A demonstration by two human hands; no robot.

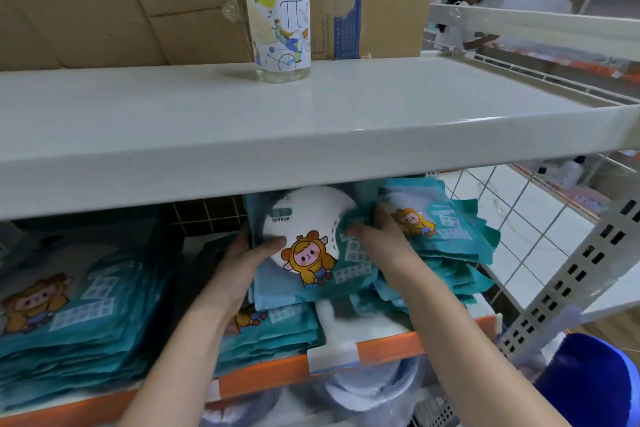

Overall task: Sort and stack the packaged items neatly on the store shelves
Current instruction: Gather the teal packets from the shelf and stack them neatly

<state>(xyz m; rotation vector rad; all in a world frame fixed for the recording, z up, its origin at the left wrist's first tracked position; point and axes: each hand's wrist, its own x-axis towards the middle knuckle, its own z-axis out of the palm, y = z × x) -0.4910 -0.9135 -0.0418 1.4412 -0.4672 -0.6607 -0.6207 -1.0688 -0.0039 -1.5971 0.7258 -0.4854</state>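
Gripping one teal packet with left hand, right hand pinching its edge, three teal stacks beneath.

Both bare forearms reaching forward and up from the lower edge of view, converging toward the middle. Left hand turned thumb-inward, thumb laid flat across the front of a packet, fingers hidden behind its left edge, gripping it. Right hand palm down, fingers curled and pinching the packet's right edge. Wrists nearly straight, hands close together.
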